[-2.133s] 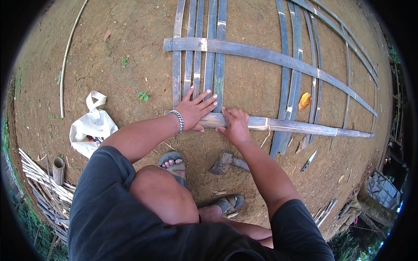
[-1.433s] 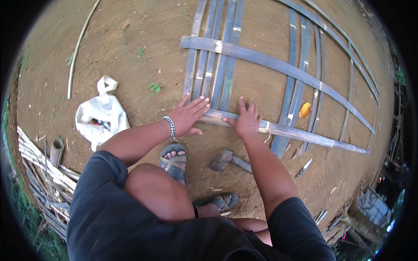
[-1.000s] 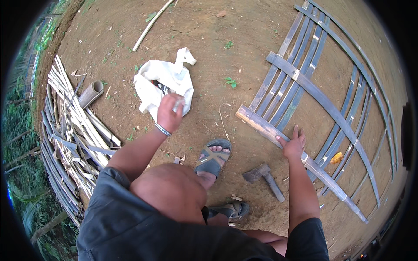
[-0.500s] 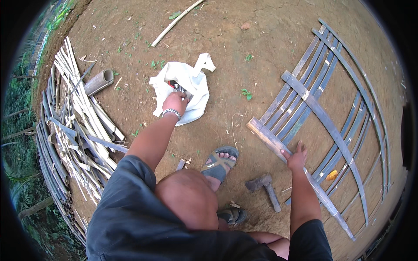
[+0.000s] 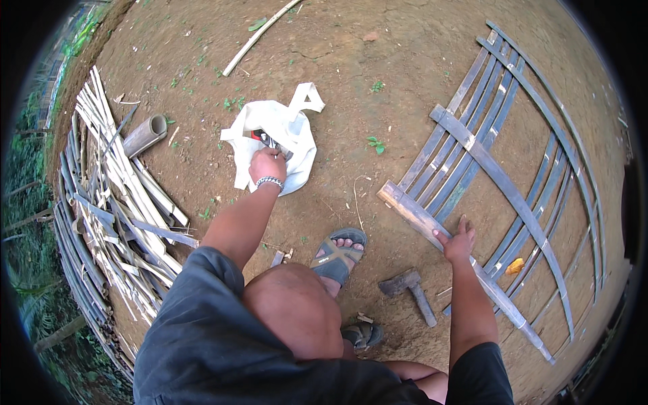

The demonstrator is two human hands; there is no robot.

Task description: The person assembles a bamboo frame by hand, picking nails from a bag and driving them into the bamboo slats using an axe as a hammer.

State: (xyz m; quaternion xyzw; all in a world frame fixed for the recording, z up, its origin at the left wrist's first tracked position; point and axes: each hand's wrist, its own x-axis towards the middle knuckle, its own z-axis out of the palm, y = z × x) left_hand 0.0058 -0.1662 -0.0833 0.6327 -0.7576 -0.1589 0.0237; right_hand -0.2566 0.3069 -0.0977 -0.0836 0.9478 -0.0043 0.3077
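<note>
Left hand (image 5: 267,164) fingers in white bag (image 5: 297,138), grip unclear; right hand (image 5: 457,241) flat on diagonal slat (image 5: 415,214).

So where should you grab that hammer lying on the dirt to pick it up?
Probably by the handle. The hammer lies flat on the bare ground, its heavy head towards the sandalled foot and its straight handle pointing down towards the person. The right hand, pressing on the bamboo slat just above, could drop straight down and wrap the handle's free lower end.
</note>
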